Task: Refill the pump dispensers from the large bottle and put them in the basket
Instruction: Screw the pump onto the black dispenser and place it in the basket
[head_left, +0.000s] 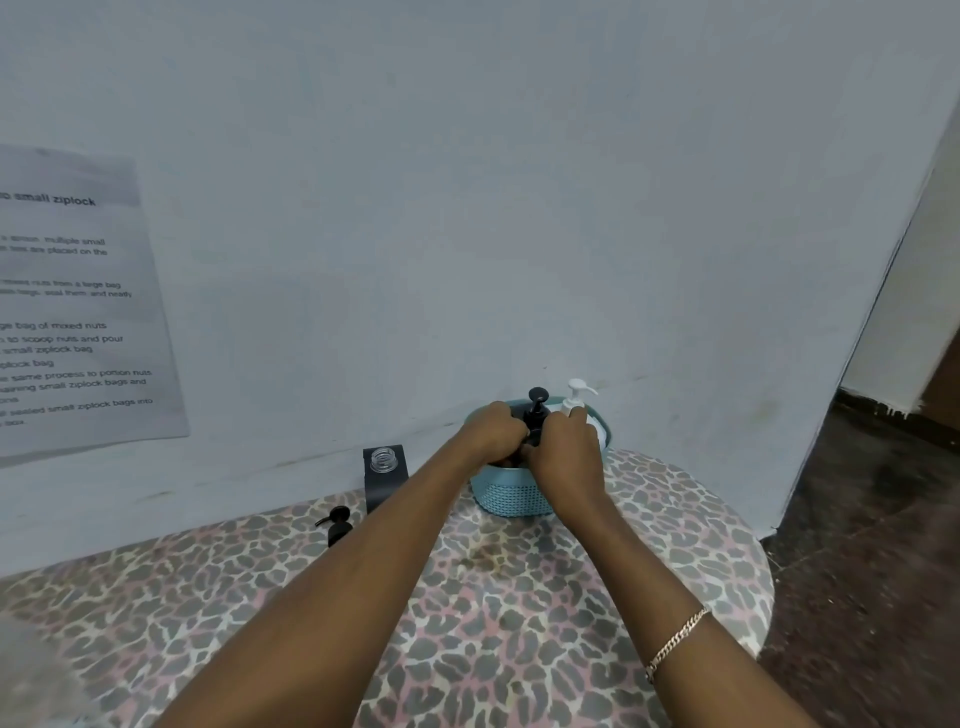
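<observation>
Printed sheet (78, 312), seemingly taped, hangs behind leopard-print cloth (519, 623).

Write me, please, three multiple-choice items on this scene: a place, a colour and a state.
1. The basket is: A) blue; B) red; C) yellow.
2. The loose pump head lies: A) inside the basket; B) on the table, left of the basket; C) on the floor.
3. The left hand and right hand: A) lie flat; B) hold a spoon; C) grip the black dispenser.
Answers: 1 A, its woven wall is light blue; 2 B, it rests there, apart from the basket; 3 C, fingers curl round it.
</observation>
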